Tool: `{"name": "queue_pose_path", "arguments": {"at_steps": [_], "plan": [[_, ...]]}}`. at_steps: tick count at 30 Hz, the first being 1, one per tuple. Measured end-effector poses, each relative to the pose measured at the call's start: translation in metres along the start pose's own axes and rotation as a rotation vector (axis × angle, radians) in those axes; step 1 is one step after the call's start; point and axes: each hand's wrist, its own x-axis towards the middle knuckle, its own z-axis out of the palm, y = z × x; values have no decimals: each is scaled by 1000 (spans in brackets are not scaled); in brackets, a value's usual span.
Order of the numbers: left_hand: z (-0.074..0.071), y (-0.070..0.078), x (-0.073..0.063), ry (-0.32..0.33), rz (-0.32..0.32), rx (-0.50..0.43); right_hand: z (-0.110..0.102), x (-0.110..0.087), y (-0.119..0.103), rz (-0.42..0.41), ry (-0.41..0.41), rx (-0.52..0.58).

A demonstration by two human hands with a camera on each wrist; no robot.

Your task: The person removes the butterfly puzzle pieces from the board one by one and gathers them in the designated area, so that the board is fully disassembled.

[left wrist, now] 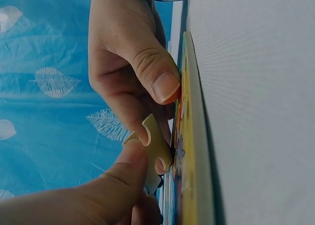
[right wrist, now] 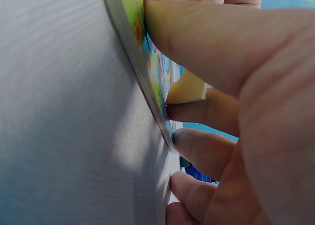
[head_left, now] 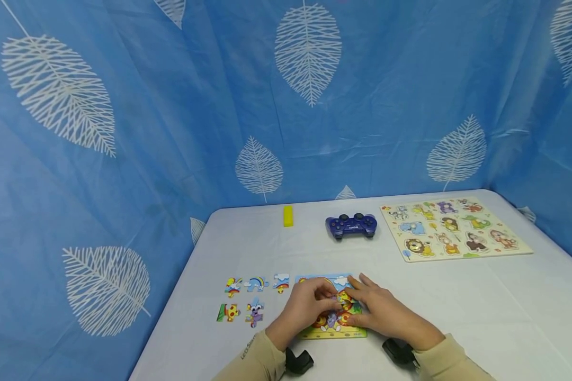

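Observation:
My left hand [head_left: 307, 304] pinches a small jigsaw piece [left wrist: 160, 146] between thumb and finger, tilted on edge over a colourful puzzle board [head_left: 343, 334]. The piece's plain tan back shows in the left wrist view. From the right, my right hand [head_left: 383, 312] rests on the same board. Its thumb [right wrist: 182, 33] touches the board's surface, while its fingers spread across the far side, with the index finger right at the piece. Pieces with bright cartoon pictures lie fitted in the board, partly hidden by both hands.
Left of the board lie several loose puzzle pieces, among them a rainbow piece [head_left: 256, 284] and a purple-figure piece [head_left: 255, 313]. Farther back are a yellow block [head_left: 288, 216], a blue game controller [head_left: 351, 226] and an animal puzzle board [head_left: 438, 228] at the right.

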Motion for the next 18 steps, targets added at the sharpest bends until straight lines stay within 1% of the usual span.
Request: {"name": "queue_pose_path", "arguments": {"at_steps": [5,7,10,14,15,18], "plan": [[-1,2,-1,12,4,48,-1,-2,-1,-27,-6,-11],[-1,3,-1,13,12,48,-1,-2,-2,-39,-7,-16],[0,4,-2,6,13,23,-2,-3,-2,-42,-6,-19],[-1,5,-2,-9,-6,7,-2,-3,-2,-35,-6,-19],[-2,6,-3,-9,-8,15,-2,-3,-2,-34,-6,-18],[-9,7,-6,-12,-33,27,-1,-2,-2,-27,-13,-9]]}}
